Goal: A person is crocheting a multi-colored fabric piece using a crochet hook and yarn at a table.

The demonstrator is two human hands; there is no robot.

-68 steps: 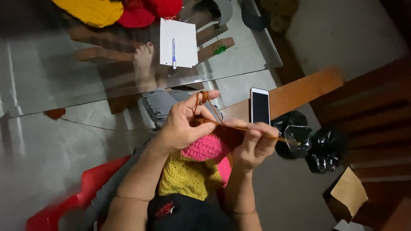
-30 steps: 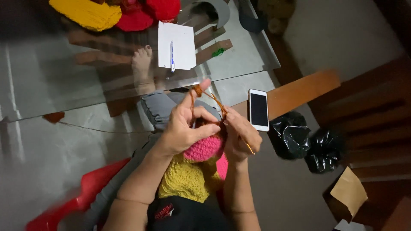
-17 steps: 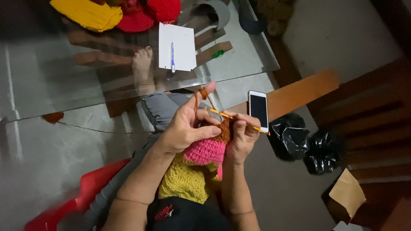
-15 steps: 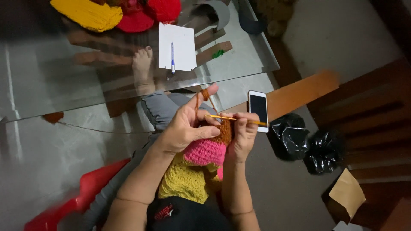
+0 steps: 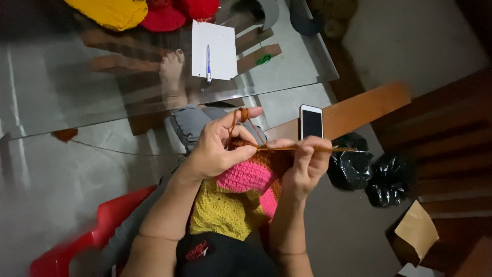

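Dim concrete floor spreads under a clear glass tabletop (image 5: 61,102), and the person sits low beside it on a red plastic chair (image 5: 102,231) with the work in their lap. That work is a soft crocheted fabric in pink, yellow and orange-brown bands (image 5: 241,195), draped over the thighs; it looks light, limp and stretchy, so I would judge it best pinched just under the working edge. The left hand (image 5: 215,151) does exactly this, thumb clamped on the pink band, with one strand of orange-brown yarn (image 5: 241,115) looped round the raised forefinger. The right hand (image 5: 307,169) is closed on a thin wooden crochet hook (image 5: 328,149), which is stiff, smooth and lies level, its tip at the fabric's edge.

Counting: one hook, one fabric piece, one white smartphone (image 5: 311,122) on a wooden plank, one white paper sheet (image 5: 225,56) with one blue pen (image 5: 208,61), two crumpled black plastic bags (image 5: 371,169), and three piles of yarn work, yellow and red (image 5: 110,10), at the table's far edge.
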